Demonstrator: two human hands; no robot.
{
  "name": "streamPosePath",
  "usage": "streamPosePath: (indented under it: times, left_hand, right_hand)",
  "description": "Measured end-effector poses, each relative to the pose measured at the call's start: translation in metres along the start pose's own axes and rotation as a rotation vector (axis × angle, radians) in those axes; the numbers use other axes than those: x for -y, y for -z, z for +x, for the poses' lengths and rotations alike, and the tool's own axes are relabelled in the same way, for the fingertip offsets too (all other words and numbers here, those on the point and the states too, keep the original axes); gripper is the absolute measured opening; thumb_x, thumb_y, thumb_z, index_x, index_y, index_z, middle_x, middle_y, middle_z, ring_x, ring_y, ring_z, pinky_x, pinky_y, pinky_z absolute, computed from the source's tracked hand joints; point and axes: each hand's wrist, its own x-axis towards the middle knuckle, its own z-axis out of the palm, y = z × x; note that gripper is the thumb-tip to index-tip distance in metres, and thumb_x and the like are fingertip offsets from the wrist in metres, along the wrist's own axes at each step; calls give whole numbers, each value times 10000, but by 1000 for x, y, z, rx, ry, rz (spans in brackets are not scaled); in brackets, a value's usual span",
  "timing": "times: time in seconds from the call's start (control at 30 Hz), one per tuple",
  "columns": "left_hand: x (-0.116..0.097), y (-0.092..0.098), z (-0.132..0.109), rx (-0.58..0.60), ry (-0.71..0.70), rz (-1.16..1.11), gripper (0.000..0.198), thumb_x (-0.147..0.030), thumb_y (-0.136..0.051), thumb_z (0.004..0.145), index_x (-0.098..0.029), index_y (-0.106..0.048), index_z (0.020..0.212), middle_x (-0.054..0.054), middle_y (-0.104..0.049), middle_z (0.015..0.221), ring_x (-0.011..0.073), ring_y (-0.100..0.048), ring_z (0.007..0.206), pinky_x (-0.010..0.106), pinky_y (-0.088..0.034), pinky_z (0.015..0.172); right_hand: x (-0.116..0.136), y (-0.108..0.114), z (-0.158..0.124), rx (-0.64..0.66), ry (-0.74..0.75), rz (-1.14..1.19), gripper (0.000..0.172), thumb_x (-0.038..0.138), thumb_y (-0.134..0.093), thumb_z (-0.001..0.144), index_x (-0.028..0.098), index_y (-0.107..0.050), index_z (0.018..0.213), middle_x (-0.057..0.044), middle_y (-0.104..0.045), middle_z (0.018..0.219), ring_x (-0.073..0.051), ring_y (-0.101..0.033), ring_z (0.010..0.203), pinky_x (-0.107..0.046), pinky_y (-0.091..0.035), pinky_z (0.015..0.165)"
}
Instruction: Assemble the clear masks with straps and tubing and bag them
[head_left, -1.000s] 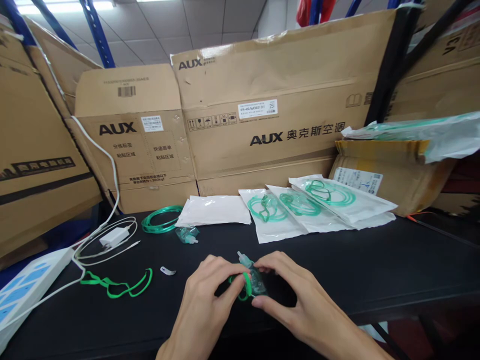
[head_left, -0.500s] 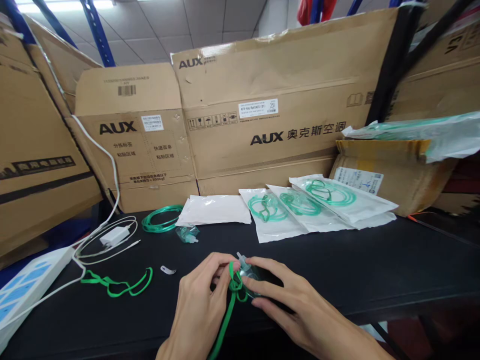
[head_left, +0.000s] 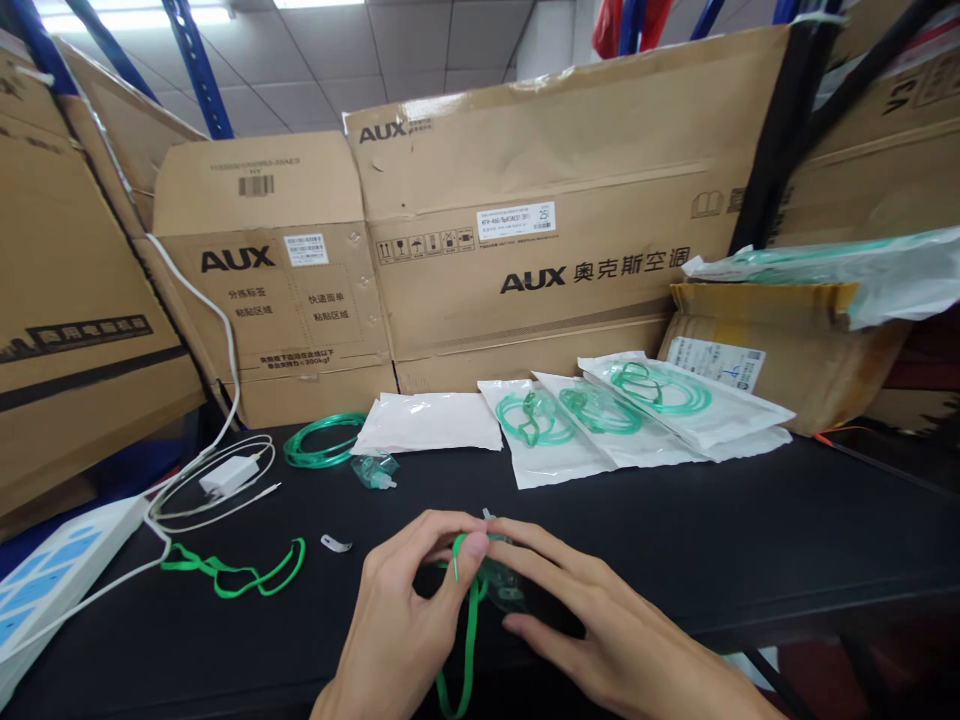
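Observation:
My left hand (head_left: 409, 600) pinches a green elastic strap (head_left: 470, 650) between thumb and fingers, and a loop of it hangs toward the table's front edge. Beside it my right hand (head_left: 581, 600) holds a small clear green-tinted mask (head_left: 504, 588), its fingers over the top and its thumb lower down. The fingertips of both hands meet at the mask's upper end, where a pale nozzle pokes up. Fingers hide most of the mask and the spot where strap and mask come together. A second green strap (head_left: 225, 580) and a small nose clip (head_left: 335, 543) lie to the left.
Behind the hands lie a coiled green tube (head_left: 319, 442), another clear mask (head_left: 377, 471), a white packet (head_left: 427, 422) and several packed mask sets (head_left: 551, 460). A charger with cable (head_left: 229, 475) and a power strip (head_left: 67, 560) are left. Cardboard boxes (head_left: 525, 200) stand at the back.
The strap's bunched loops have dropped behind my left fingers, and its tail now hangs as a loop. My left thumb has moved up, and the right fingertips have closed in over the mask.

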Motion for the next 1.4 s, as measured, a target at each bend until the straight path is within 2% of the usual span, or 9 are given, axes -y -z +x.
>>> streamPosePath:
  times: [0.17,0.43,0.57,0.7,0.83,1.0,1.13,1.27,1.4]
  left_hand:
    - [-2,2,0,-3,-177,6,175,-214,-635,1027,-242,-794,958,23,-814,1073,176,-765,1017,232,-561,937]
    - [6,1,2,30,-205,16,226,-88,-706,989,-282,-790,1068,-15,-799,1102,161,-738,1041,225,-541,960]
    - [5,1,2,0,-165,31,216,-86,-729,967,-288,-759,1039,-32,-758,998,145,-710,927,207,-533,861]
    - [7,-2,2,-12,-149,40,235,-99,-783,913,-299,-731,1025,-57,-714,921,130,-654,795,196,-514,745]
    - [10,-6,2,36,-22,61,240,-168,-810,888,-291,-709,1069,-54,-692,891,146,-643,767,219,-498,707]
    - [6,0,2,111,143,109,123,-325,-602,1047,-290,-715,1082,-22,-749,900,181,-674,783,254,-503,701]
    - [5,5,-3,-13,-56,144,241,-423,-537,1084,-263,-717,1078,32,-753,941,216,-692,835,291,-504,726]
    - [5,-6,-11,31,-245,238,337,-592,-716,943,-255,-713,942,29,-740,874,240,-681,799,369,-501,835]
    - [6,1,-7,134,-299,367,128,-286,-720,984,-247,-694,864,7,-765,891,215,-686,813,339,-486,812]
  right_hand:
    - [5,11,9,-131,10,215,430,362,-721,1000,383,-641,1422,-11,-682,1459,-225,-633,1361,-336,-484,1193]
    - [9,21,13,-124,-64,381,329,435,-705,1008,336,-721,1322,-28,-759,1281,-235,-699,1206,-339,-543,1069]
    - [11,23,10,-81,-45,396,356,461,-732,984,349,-722,1322,-19,-760,1303,-233,-702,1179,-322,-551,1030]
    - [10,20,12,-59,-4,403,540,385,-927,802,380,-725,1303,15,-765,1269,-223,-700,1139,-286,-549,997]
    - [9,18,14,-94,21,427,361,262,-855,897,359,-755,1230,13,-769,1198,-205,-700,1112,-280,-549,975]
    - [10,20,11,-215,-17,401,276,277,-746,985,342,-734,1253,-5,-753,1213,-211,-688,1160,-314,-520,1048]
    - [9,18,11,-287,-85,393,280,297,-682,1020,305,-712,1298,-40,-734,1221,-235,-692,1161,-353,-540,1056]
    - [7,16,12,-302,-103,444,270,303,-660,1027,277,-710,1291,-56,-722,1187,-234,-704,1120,-345,-575,1015]
    - [6,15,12,-330,-94,515,258,317,-649,1039,284,-703,1288,-54,-699,1252,-210,-686,1169,-304,-555,1048]
